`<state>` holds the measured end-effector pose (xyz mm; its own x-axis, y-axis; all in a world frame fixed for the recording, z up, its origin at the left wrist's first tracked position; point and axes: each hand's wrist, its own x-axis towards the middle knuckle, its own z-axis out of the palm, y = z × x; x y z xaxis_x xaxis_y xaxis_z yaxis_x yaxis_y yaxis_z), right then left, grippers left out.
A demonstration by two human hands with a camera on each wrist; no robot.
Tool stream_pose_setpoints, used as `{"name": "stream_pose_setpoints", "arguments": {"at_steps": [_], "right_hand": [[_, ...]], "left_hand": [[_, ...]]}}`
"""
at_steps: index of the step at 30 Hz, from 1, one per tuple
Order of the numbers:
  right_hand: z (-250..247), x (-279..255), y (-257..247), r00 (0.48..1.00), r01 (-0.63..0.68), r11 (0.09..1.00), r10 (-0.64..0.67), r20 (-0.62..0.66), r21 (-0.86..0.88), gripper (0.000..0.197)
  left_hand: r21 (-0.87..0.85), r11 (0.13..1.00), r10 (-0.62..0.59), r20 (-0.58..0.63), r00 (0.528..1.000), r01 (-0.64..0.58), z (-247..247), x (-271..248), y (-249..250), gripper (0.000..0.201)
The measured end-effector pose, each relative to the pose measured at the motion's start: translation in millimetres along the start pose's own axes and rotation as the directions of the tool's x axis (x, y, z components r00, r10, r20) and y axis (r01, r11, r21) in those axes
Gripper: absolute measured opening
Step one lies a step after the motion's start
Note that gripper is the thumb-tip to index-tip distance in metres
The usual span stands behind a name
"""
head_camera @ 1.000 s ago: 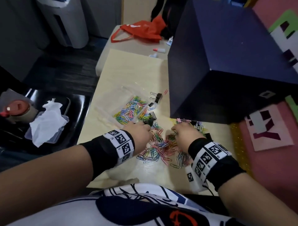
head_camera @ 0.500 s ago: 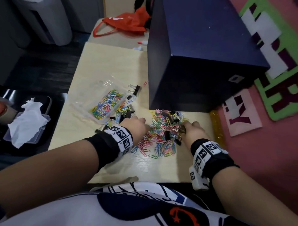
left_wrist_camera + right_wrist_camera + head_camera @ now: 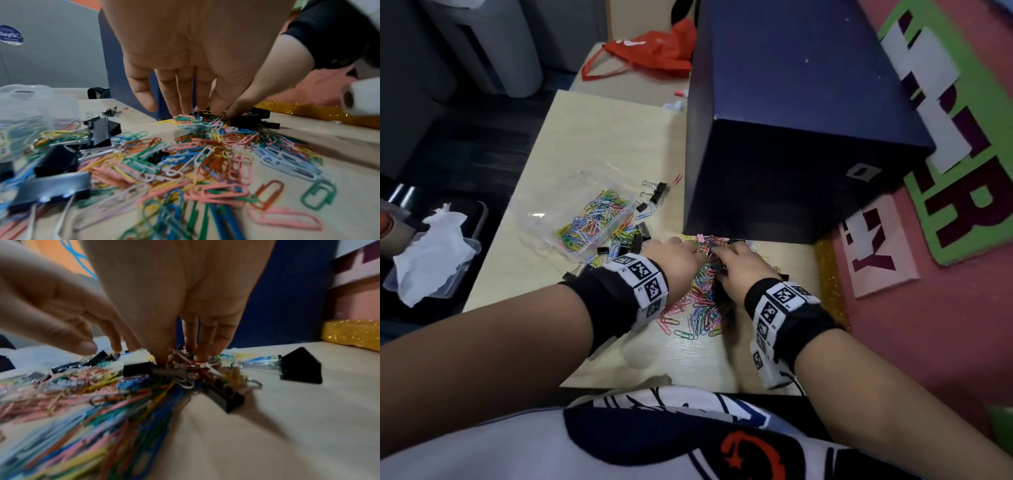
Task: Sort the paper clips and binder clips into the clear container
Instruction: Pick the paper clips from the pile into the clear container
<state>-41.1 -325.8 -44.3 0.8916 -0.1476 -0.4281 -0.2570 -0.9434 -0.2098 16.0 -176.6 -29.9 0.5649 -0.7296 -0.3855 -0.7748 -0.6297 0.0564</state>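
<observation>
At the far left, off the table, a crumpled white tissue [image 3: 431,246] lies on a small plastic tub. On the table's left part sits the clear container [image 3: 541,219], already holding a heap of coloured paper clips; a few black binder clips [image 3: 654,197] lie just beside its far right corner and more along its near right edge. Next comes the left hand [image 3: 674,257], fingers straight and close together, tips pressed down into the far edge of the loose pile of paper clips [image 3: 698,308] that spreads across the near middle of the table. Touching it on the right, the right hand [image 3: 739,267] has its fingertips [image 3: 200,356] pressed together, pinching a tangled clump of paper clips where a binder clip lies mixed in. Behind both hands stands the dark blue box [image 3: 791,137], and at the far right one binder clip [image 3: 300,368] sits apart from the pile

The step in hand looks like gathering a bunch from the pile's far edge. To do it well, I would cup both hands and draw the clips inward, lift low, shake the binder clip free of the tangle, and carry it left over the container's rim before letting go, so that nothing scatters toward the box
</observation>
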Motion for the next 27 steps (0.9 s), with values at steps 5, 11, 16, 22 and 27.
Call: {"name": "stream_pose_setpoints", "arguments": {"at_steps": [5, 11, 16, 22, 27], "right_hand": [[0.9, -0.4, 5.3, 0.996, -0.064, 0.992, 0.070, -0.056, 0.105, 0.038], [-11.6, 0.0, 20.0, 0.969, -0.111, 0.965, 0.158, -0.190, 0.237, 0.016], [-19.9, -2.5, 37.1, 0.937, -0.183, 0.929, 0.264, -0.230, 0.320, 0.011], [-20.7, -1.4, 45.7, 0.907, -0.243, 0.859, 0.366, -0.210, 0.450, 0.011], [-22.7, -0.4, 52.9, 0.869, -0.214, 0.880, 0.370, -0.330, 0.423, 0.017]], "left_hand": [[0.015, 0.994, 0.108, -0.039, 0.993, -0.107, 6.1, 1.7, 8.8, 0.038], [0.040, 0.954, 0.297, -0.007, 0.955, -0.296, 12.9, 6.2, 20.7, 0.045], [0.010, 0.964, 0.266, -0.004, 0.964, -0.266, 8.1, 8.7, 23.5, 0.034], [-0.056, 0.984, 0.170, 0.021, 0.985, -0.168, 3.9, 13.8, 29.6, 0.035], [-0.197, 0.975, 0.102, 0.002, 0.995, -0.099, -0.1, 18.6, 23.2, 0.037]]}}
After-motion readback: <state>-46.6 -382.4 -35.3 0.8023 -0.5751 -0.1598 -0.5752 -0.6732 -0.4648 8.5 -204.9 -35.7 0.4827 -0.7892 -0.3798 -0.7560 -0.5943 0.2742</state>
